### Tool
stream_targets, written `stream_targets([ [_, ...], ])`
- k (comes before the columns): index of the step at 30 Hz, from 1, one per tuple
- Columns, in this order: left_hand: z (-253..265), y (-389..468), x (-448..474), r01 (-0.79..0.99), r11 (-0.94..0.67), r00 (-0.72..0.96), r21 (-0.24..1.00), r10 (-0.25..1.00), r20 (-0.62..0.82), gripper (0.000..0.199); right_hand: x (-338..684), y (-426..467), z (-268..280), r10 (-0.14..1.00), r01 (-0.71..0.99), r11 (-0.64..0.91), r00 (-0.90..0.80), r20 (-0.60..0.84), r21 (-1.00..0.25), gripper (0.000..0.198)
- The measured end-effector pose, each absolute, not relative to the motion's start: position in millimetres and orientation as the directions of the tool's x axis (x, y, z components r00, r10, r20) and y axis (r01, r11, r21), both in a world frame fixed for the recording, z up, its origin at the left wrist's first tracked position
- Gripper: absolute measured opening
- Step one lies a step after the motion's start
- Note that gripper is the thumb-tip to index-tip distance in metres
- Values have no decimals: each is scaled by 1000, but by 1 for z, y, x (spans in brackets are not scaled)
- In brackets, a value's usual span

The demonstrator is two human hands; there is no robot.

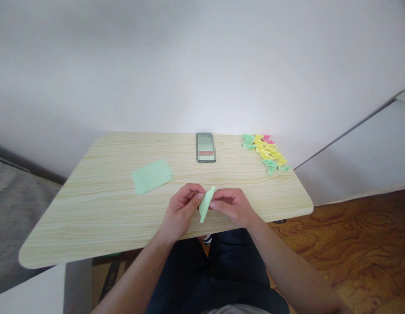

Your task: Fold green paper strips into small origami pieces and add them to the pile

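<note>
A narrow piece of folded green paper (206, 204) is held tilted over the front part of the table. My left hand (183, 208) pinches its left side between thumb and fingers. On its right side, my right hand (233, 205) grips it with thumb and forefinger. Some of the fingertips are hidden behind the paper. To the left of my hands lie flat green paper sheets (152, 176), overlapping with their edges slightly offset.
Several folded paper pieces in green, yellow and pink (268, 150) lie at the table's back right. A phone-like dark-framed object (205, 148), blurred, rests at the back middle. The wooden table (101, 218) meets a white wall (202, 78) behind.
</note>
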State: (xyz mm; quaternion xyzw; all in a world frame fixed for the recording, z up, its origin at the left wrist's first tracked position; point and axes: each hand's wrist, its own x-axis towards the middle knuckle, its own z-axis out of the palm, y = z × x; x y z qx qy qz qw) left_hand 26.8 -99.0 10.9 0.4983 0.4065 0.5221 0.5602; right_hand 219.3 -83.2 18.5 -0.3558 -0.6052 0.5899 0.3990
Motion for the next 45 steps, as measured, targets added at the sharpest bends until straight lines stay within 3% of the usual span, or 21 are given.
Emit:
stream_targets([
  [5, 10, -100, 27, -160, -54, 105, 986, 992, 72, 19, 216, -85, 20, 942, 28, 107, -323, 92, -994, 12],
  [11, 9, -102, 29, -127, -76, 99, 989, 991, 89, 18, 215, -87, 20, 942, 3, 151, -303, 143, -989, 44],
  [16, 9, -103, 28, -133, -71, 122, 989, 989, 87, 16, 214, -88, 17, 944, 36, 174, -292, 156, -984, 41],
  [21, 13, -108, 26, -280, -23, 157, 960, 985, 70, 18, 214, -88, 16, 953, 2, 93, -291, 88, -996, 23],
  [26, 13, -114, 25, -380, -1, 190, 925, 979, 78, 26, 213, -88, 24, 931, -154, -21, -362, 37, -988, 27],
  [35, 29, -118, 30, -234, -221, 160, 947, 952, 261, 23, 204, -96, 25, 912, -238, -74, -408, 30, -968, 34],
  [42, 34, -120, 30, -114, -302, 124, 947, 941, 315, 25, 206, -98, 20, 957, -100, 100, -261, 123, -990, 47],
  [45, 35, -121, 31, -55, -299, 116, 953, 946, 304, 22, 208, -102, 20, 959, 43, 269, -105, 264, -962, 48],
])
